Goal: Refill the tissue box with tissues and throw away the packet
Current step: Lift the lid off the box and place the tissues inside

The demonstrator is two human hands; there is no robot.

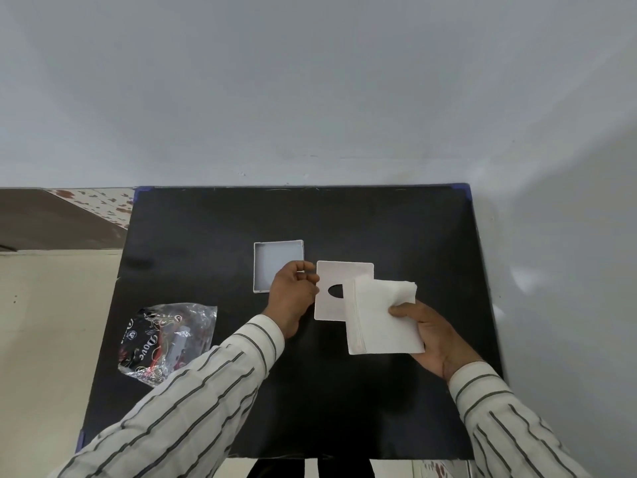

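Refilling is in hand: the right hand [432, 334] keeps a grip on the white tissue stack [382, 317] at centre-right, the left hand [293, 296] pinches the white slotted lid [332, 281], and next the stack must go into the open white box [272, 265] above-left on the black worktop [206, 236], the crumpled packet [165, 339] lying lower left.

Soft, fairly dim, even light fills the scene, and the matte black rectangular tabletop [396, 236] stays nearly featureless apart from faint sheen beyond the hands. To the left of the left hand [293, 298] the crinkled clear plastic packet with black print [165, 339] throws small white glints, while the stack of white paper tissues [382, 319] in the right hand [437, 336] is bright enough to lose most surface detail. Wide-angle distortion splays the striped white sleeves [193, 401] toward the lower corners, a broad soft shadow darkens the pale grey wall [568, 236] to the right of the right hand, and the picture is slightly soft overall.
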